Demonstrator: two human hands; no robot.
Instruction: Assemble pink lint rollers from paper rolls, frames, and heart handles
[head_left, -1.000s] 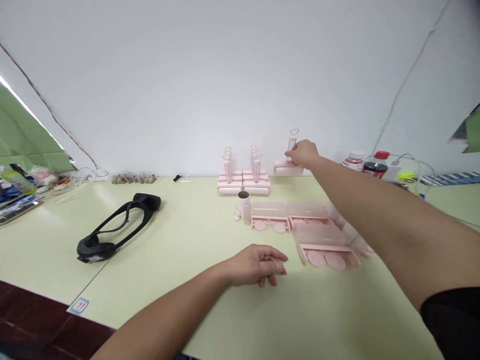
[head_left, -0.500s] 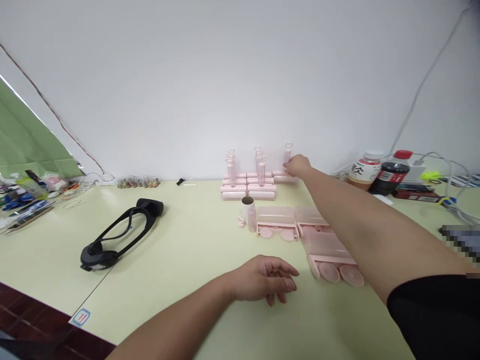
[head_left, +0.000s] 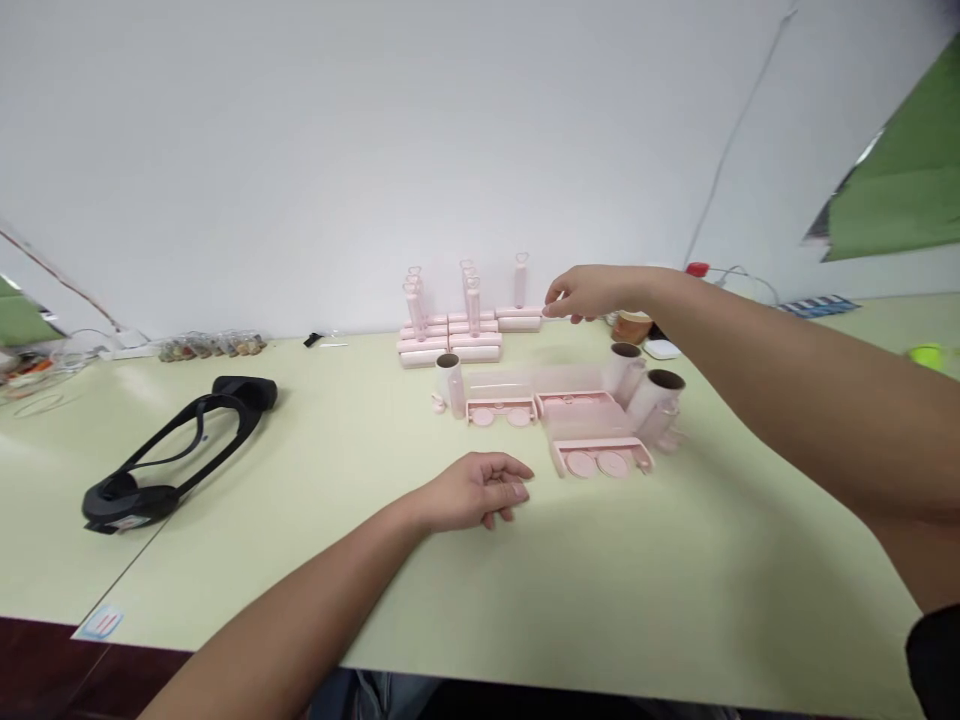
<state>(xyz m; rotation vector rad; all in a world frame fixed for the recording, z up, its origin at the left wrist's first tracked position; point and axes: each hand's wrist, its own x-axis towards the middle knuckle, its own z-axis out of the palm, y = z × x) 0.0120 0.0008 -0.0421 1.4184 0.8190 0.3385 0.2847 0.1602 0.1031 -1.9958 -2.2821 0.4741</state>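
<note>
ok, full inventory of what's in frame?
table: one, pale yellow-green, fills the lower view
lint rollers: stacked group, exact count unclear, pink, by the wall
clear cases: three, pink-tinted, mid-table
paper rolls: three, pale with brown cores, beside the cases
headset: one, black, left on the table
small jars: a row, count unclear, by the wall at left
red cap: one, behind the right arm
cable: one, white, on the wall
left hand: empty, resting on the table
right hand: empty, just right of the rollers
</note>
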